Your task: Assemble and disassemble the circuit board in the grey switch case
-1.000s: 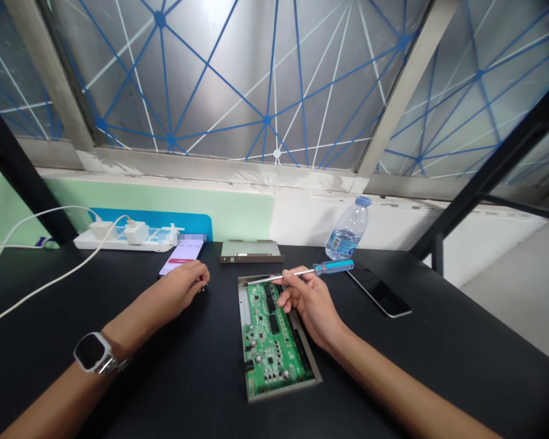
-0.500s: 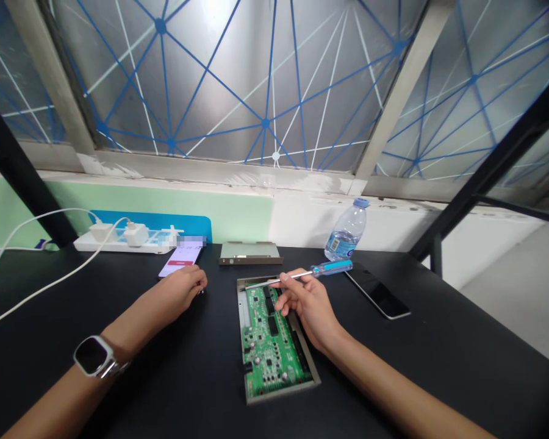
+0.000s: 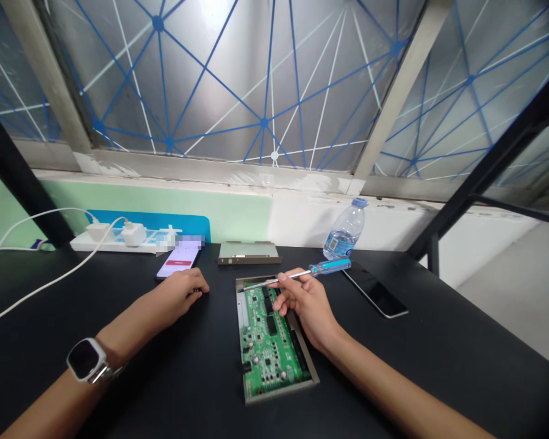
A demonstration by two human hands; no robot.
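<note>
A green circuit board lies in a shallow grey metal tray in the middle of the black table. My right hand rests over the board's far right part, fingers pinched on the metal shaft of a blue-handled screwdriver that lies almost level, tip pointing left over the tray's far edge. My left hand lies on the table left of the tray, fingers curled down near a lit phone. Whether it holds something small is hidden. A watch sits on my left wrist.
A grey metal cover lies beyond the tray. A water bottle stands at the back, a dark phone lies right of the screwdriver. A white power strip with chargers and white cables sits far left. A black frame post rises at right.
My left hand has flattened slightly on the table and shifted a little nearer. The right hand and screwdriver hold almost the same place. The view has drifted slightly.
</note>
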